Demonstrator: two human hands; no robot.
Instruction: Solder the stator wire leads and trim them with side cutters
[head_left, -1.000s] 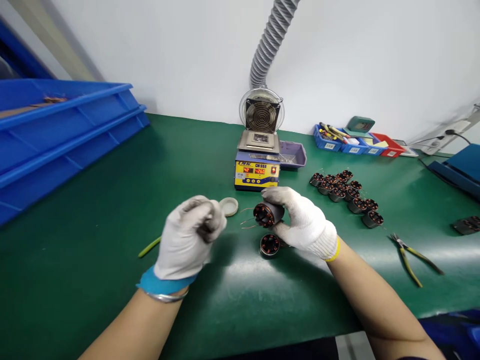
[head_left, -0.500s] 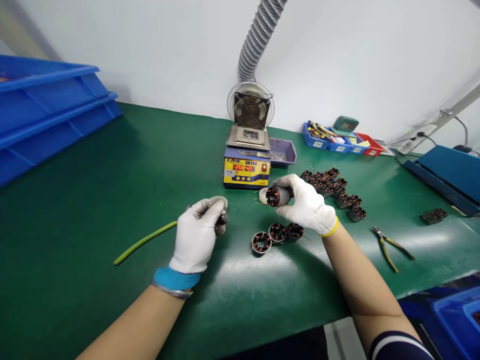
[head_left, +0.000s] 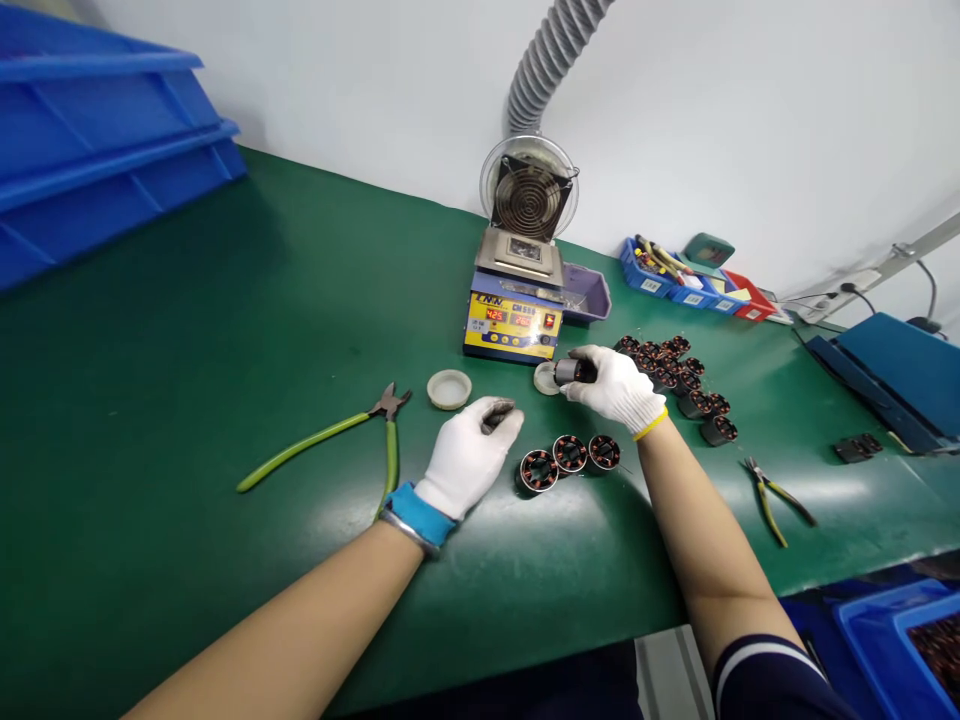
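Note:
My right hand (head_left: 615, 388), in a white glove, is closed round a dark wound motor stator (head_left: 568, 371) and holds it over a small white dish (head_left: 545, 378) in front of the yellow solder pot (head_left: 514, 325). My left hand (head_left: 467, 457), also gloved, rests on the green mat with its fingers curled, the dirty fingertips pinched together near a row of three stators (head_left: 568, 457). Whether anything is between those fingertips does not show. Green-handled cutters (head_left: 352, 433) lie to its left.
A group of several more stators (head_left: 682, 385) lies right of my right hand. A white lid (head_left: 449, 389), a fume fan (head_left: 529, 200) with a grey hose, small parts bins (head_left: 694, 280), yellow pliers (head_left: 772, 492) and stacked blue trays (head_left: 90, 150) are around the mat.
My right hand has carried its stator away from me to the white dish by the solder pot. My left hand has moved right, off the cutters, toward the three stators.

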